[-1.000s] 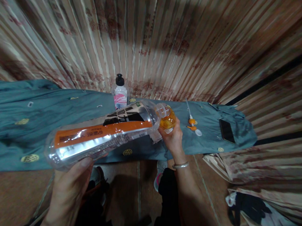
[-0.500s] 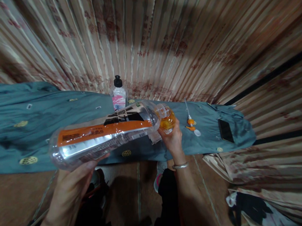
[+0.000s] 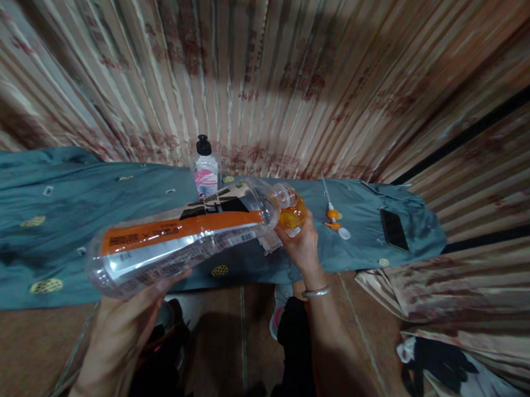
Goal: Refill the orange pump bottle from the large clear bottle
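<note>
My left hand [image 3: 141,304] is closed around the lower part of a large clear plastic bottle [image 3: 188,230] with an orange, silver and black label. The bottle lies tilted, its neck pointing right and its base near my left wrist. My right hand [image 3: 301,238] grips a smaller bottle [image 3: 294,210] of amber liquid. The mouths of the two bottles meet, though the exact contact is hard to make out. On the cloth right of my right hand lies an orange pump head [image 3: 332,219] with a pale tube, beside a small white disc [image 3: 344,233].
A clear bottle with a black cap and pink label [image 3: 207,172] stands behind the large bottle. Toward the right end of the teal cloth [image 3: 124,198] lies a black phone [image 3: 394,229]. A pleated curtain [image 3: 253,75] hangs behind. Something crumpled and pale [image 3: 270,243] lies below the bottle necks.
Both hands keep their hold on the two bottles with almost the same tilt. The view has shifted very slightly; otherwise little differs.
</note>
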`<action>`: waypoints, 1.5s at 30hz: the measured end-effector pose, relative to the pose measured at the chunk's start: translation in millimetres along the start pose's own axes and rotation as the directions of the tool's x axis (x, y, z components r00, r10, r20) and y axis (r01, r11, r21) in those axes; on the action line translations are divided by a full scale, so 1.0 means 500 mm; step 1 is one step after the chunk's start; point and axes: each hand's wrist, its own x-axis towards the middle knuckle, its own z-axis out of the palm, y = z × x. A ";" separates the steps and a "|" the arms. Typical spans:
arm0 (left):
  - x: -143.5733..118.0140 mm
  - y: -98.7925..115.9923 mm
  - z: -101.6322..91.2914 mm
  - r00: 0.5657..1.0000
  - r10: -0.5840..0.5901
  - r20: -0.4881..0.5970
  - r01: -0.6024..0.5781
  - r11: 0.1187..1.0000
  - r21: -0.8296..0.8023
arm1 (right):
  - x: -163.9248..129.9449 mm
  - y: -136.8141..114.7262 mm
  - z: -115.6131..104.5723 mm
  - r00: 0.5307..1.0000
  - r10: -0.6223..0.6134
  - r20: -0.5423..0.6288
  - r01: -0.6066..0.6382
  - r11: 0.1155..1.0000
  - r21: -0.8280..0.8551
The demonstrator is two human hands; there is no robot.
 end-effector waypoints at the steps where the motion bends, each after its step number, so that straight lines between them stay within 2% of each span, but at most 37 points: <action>1: 0.000 0.000 0.000 1.000 -0.001 0.006 0.001 1.000 0.005 | 0.000 0.000 0.000 1.000 -0.002 0.001 0.002 1.000 0.001; 13: -0.006 0.000 -0.005 1.000 0.011 -0.010 -0.010 0.998 0.068 | -0.004 0.002 0.005 1.000 -0.005 -0.027 0.005 1.000 -0.001; 19: -0.002 0.001 0.004 0.999 0.015 -0.030 -0.013 0.998 0.058 | -0.002 0.002 0.004 1.000 -0.006 -0.022 0.006 1.000 -0.011; 27: -0.008 0.009 0.011 1.000 -0.002 0.002 0.002 0.995 0.095 | -0.002 0.004 0.005 0.999 -0.008 -0.031 0.007 1.000 -0.012; 45: 0.001 -0.004 0.000 0.999 0.005 -0.048 -0.005 1.000 -0.007 | -0.003 0.003 0.007 0.999 -0.008 -0.034 0.007 1.000 -0.012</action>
